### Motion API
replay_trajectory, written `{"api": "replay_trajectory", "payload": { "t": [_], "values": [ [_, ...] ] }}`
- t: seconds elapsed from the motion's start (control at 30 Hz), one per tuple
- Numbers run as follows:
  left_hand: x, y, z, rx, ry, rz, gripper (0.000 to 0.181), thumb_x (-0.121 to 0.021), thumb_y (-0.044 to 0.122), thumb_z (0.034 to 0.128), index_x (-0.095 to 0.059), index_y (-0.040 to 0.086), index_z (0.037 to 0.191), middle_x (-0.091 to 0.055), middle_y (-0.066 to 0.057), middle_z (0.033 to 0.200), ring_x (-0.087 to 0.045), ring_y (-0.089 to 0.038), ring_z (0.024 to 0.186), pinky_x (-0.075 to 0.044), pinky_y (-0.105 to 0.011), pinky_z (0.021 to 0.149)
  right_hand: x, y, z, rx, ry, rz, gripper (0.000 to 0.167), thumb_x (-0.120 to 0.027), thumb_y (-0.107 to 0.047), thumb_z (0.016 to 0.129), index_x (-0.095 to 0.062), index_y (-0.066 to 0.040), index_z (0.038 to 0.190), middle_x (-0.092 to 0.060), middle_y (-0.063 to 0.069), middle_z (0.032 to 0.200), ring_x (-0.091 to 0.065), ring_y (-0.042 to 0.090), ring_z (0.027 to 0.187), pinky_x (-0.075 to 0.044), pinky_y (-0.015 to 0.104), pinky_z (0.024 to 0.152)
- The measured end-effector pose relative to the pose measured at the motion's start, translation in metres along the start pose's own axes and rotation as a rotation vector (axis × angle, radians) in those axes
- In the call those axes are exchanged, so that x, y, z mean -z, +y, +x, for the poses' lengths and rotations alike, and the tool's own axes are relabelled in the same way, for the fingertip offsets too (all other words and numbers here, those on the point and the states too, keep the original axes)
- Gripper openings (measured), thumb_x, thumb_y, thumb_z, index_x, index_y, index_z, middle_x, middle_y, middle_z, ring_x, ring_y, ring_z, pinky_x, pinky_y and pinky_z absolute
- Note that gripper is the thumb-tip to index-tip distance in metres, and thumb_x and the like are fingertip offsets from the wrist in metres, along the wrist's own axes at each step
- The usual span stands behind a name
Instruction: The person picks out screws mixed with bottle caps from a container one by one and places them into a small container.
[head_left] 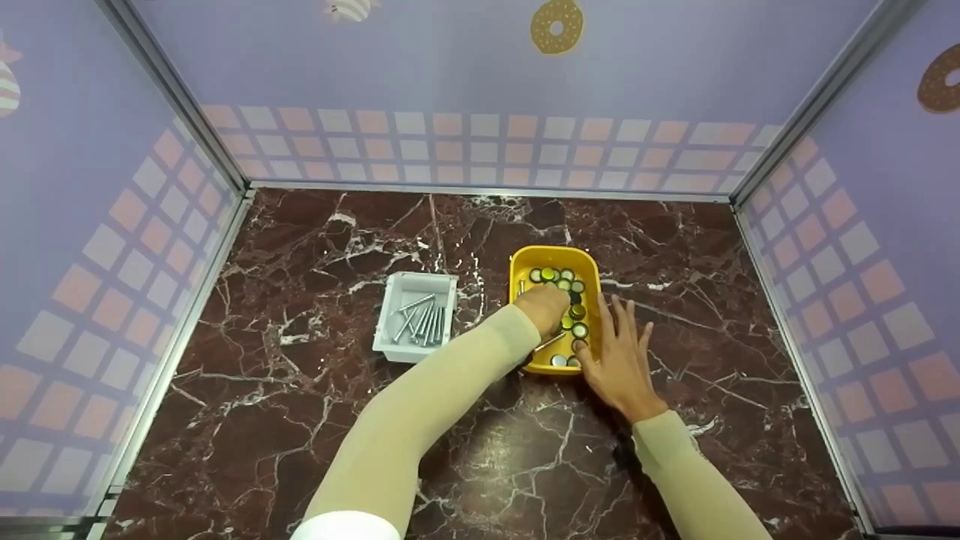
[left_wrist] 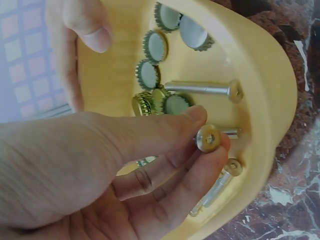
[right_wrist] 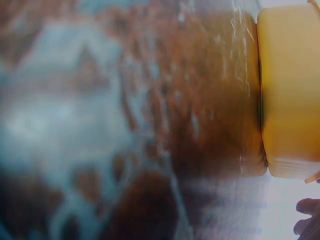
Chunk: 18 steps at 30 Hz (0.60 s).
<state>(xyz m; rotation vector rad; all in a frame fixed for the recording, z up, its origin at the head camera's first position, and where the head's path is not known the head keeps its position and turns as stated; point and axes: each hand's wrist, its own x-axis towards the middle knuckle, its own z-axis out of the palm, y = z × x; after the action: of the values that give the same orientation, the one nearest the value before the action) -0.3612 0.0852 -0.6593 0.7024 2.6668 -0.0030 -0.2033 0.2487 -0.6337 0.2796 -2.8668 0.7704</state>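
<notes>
My left hand (head_left: 545, 309) is inside the yellow tub (head_left: 553, 253); in the left wrist view its thumb and finger (left_wrist: 150, 150) pinch a metal bolt (left_wrist: 208, 138) by the round head. Around it in the tub lie bottle caps (left_wrist: 148, 74) and several more bolts (left_wrist: 200, 88). At the tub's right side, my right hand (head_left: 621, 360) rests with fingers spread, the thumb over the near right rim. The right wrist view catches the tub's outer wall (right_wrist: 292, 90) and some fingertips (right_wrist: 309, 217) at its lower right corner.
Left of the yellow tub stands a white tray (head_left: 381, 330) holding several bolts (head_left: 426, 322). Both are on a dark red marbled tabletop (head_left: 300, 420), enclosed at the back and sides by purple checked panels (head_left: 480, 90).
</notes>
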Motion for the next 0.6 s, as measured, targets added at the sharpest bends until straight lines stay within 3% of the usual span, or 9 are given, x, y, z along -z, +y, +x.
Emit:
{"api": "replay_trajectory", "payload": {
  "t": [0.17,0.23,0.33,0.47,0.6],
  "values": [
    [0.008,-0.003,0.0,-0.041,-0.034,-0.026,0.024,-0.088,0.011,0.0982,-0.083,0.013,0.122,-0.086,-0.009,0.125,-0.08,-0.022,0.098,-0.067,-0.035,0.074,-0.001,0.0,0.0,0.003,0.002,-0.001,0.093,-0.066,-0.039,0.109,-0.022,-0.013,0.187,-0.025,0.028,0.192,-0.013,0.058,0.18,-0.002,0.092,0.138],
    [0.017,0.001,-0.011,-0.028,-0.01,-0.046,0.022,-0.091,0.009,0.0949,-0.083,0.014,0.116,-0.086,-0.008,0.118,-0.076,-0.021,0.093,-0.065,-0.035,0.073,0.0,0.0,0.0,0.003,0.004,0.004,0.093,-0.067,-0.038,0.109,-0.023,-0.013,0.187,-0.025,0.028,0.192,-0.013,0.058,0.18,-0.002,0.092,0.138],
    [0.049,0.013,-0.054,-0.001,-0.002,-0.074,0.022,-0.092,0.007,0.0958,-0.083,0.013,0.114,-0.083,-0.005,0.113,-0.071,-0.02,0.093,-0.065,-0.035,0.079,0.0,0.0,0.0,0.004,0.006,0.008,0.093,-0.067,-0.037,0.109,-0.023,-0.013,0.187,-0.026,0.028,0.191,-0.014,0.059,0.18,-0.002,0.093,0.137],
    [0.098,0.028,-0.12,0.006,-0.02,-0.151,0.022,-0.09,0.002,0.0994,-0.08,0.006,0.118,-0.078,-0.008,0.113,-0.063,-0.021,0.094,-0.058,-0.034,0.082,0.0,0.0,0.0,0.008,0.017,0.006,0.092,-0.068,-0.038,0.109,-0.025,-0.013,0.186,-0.029,0.029,0.19,-0.016,0.06,0.179,-0.005,0.093,0.137],
    [0.113,0.029,-0.146,0.002,0.009,-0.23,0.029,-0.089,0.003,0.1003,-0.083,0.004,0.129,-0.083,-0.009,0.125,-0.069,-0.022,0.103,-0.062,-0.034,0.087,0.0,-0.001,0.0,0.015,0.03,0.003,0.091,-0.068,-0.039,0.108,-0.027,-0.012,0.186,-0.031,0.029,0.189,-0.018,0.061,0.178,-0.006,0.094,0.136]
  ]
}}
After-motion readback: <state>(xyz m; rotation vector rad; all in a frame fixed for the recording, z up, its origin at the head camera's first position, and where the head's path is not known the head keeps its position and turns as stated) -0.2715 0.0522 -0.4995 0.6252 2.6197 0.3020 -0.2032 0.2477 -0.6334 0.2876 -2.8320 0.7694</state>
